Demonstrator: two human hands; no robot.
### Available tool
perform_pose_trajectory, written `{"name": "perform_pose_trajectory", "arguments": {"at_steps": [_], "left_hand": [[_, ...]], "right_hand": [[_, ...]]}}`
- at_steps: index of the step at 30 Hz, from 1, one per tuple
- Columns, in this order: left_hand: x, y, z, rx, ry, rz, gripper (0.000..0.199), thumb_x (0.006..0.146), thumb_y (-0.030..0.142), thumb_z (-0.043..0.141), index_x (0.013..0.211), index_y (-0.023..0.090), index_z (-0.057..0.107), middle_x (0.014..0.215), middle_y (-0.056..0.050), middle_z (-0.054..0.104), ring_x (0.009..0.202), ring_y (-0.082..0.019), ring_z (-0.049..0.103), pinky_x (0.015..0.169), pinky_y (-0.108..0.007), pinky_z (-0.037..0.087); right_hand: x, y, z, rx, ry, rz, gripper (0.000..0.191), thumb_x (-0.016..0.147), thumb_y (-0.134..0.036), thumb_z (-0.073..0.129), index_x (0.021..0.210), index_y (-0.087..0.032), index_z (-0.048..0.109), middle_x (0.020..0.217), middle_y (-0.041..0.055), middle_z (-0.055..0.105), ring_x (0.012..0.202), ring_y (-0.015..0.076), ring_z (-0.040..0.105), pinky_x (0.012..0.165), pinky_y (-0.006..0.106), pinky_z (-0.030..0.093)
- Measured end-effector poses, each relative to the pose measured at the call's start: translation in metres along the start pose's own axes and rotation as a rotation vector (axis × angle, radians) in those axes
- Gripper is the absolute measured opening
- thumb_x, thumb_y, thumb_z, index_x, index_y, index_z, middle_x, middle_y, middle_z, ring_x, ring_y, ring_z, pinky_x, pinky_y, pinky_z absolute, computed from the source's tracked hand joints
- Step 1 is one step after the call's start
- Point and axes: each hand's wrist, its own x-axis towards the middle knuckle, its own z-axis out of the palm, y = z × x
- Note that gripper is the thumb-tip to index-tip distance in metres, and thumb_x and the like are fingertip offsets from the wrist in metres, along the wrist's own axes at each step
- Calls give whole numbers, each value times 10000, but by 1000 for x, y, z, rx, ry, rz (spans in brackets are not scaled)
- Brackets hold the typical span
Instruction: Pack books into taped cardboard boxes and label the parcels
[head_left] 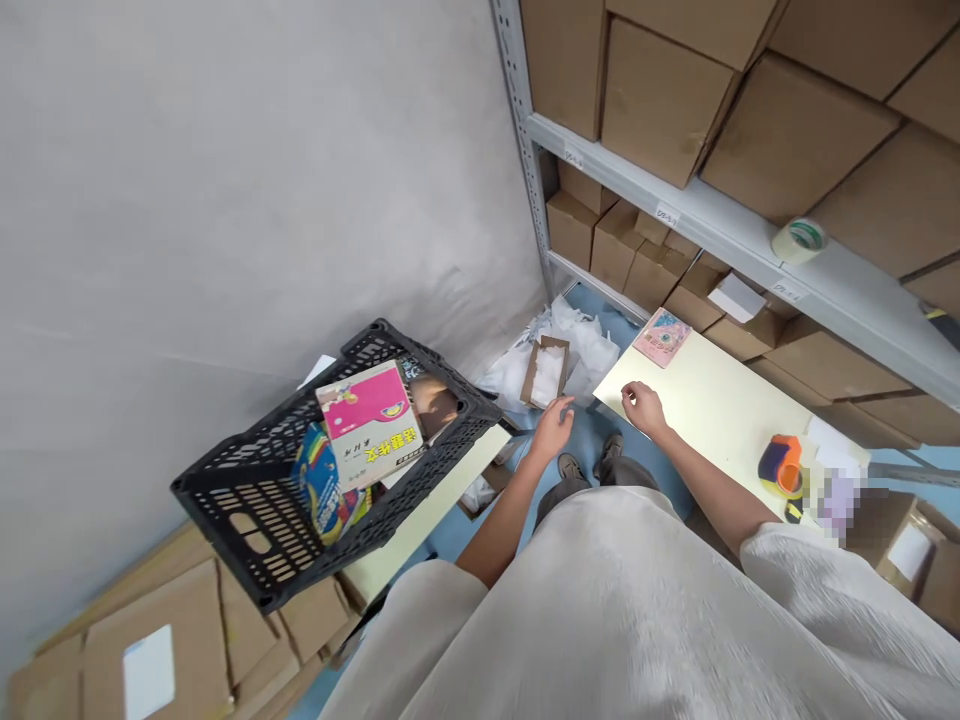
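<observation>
Left hand (553, 428): loosely unfurled, fingers slightly bent
Right hand (643, 408): fingers curled inward, whether fully closed is unclear
Left forearm (506, 515): bare, reaching forward
Right forearm (709, 478): bare, slanting forward and inward

Lots of cardboard here tbh: the boxes (667, 95) look plain brown, dry and matt. The shelf (622, 184) seems to be painted metal, smooth with a low sheen. The crate (480, 400) is black plastic, kinda dull. The pink-and-white book (371, 425) has a smooth paper cover, and the counter (712, 400) looks smooth too. The shirt (600, 600) is matt cloth with a slightly rough weave, and the wall (262, 180) is matt and a bit uneven.
</observation>
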Motion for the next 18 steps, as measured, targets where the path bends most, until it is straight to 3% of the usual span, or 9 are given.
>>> {"name": "perform_pose_trajectory", "arguments": {"at_steps": [10,18], "left_hand": [[22,-29,-3,-27,162,-199,379,1016,216,603,1384,227,695,1374,-142,723,1292,-297,714,1128,-489,577],[69,-74,11,-67,279,-302,372,995,200,625,1357,218,707,1329,-129,741,1288,-282,704,1182,-492,542]], "right_hand": [[93,7,24,78,-127,-140,171,961,-246,519,972,-240,689,1019,87,757,896,248,696,892,374,533],[187,15,70,51,-301,-253,178,940,-219,544,1001,-227,712,1031,85,736,934,247,688,950,380,535]]}}
